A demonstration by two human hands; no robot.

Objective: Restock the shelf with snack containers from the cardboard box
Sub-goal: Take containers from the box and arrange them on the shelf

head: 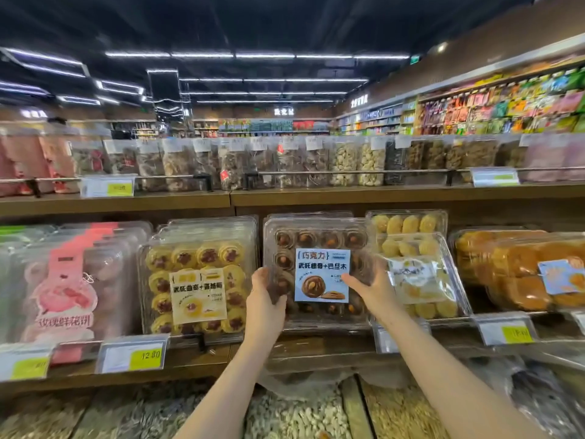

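Note:
A clear plastic container of chocolate almond cookies [316,239] with a blue-and-white label leans upright on the lower shelf [196,365], in front of another like it. My left hand [267,293] grips its left edge, fingers curled round the side. My right hand [372,285] holds its right edge the same way. Both forearms reach up from below. The cardboard box is not in view.
Left of it stand jam cookie containers [198,277] and pink rose-cake packs [69,286]; to the right, yellow cookie boxes [414,267] and orange cakes [519,267]. Price tags [133,356] line the shelf edge. Jars fill the upper shelf [285,198]. Bulk nut bins [285,413] lie below.

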